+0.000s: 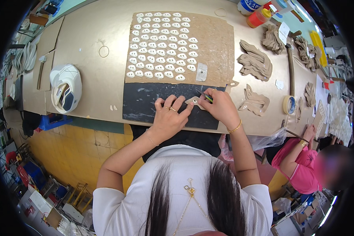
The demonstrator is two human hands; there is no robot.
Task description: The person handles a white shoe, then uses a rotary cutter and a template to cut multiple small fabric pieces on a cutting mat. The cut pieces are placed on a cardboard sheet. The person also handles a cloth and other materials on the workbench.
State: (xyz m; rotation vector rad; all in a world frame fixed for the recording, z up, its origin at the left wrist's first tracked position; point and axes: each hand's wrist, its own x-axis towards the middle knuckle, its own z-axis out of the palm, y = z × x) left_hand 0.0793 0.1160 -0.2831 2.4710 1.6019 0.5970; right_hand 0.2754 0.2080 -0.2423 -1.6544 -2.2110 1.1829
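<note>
Black mat [142, 101]: beige piece [194, 100] between left hand [169, 116], fingers spread, and right hand [222, 107], fingers clamped on green tool [209, 98].

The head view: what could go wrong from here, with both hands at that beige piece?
1. The slim green-handled tool in the right hand is close to the left hand's fingertips; a slip might catch them, though its sharpness can't be told.
2. The beige piece sits at the fingertips over the black mat, so a loosened hold could let it shift.
3. The small white pieces lie loosely within reach; a stray knuckle might disturb their rows.
</note>
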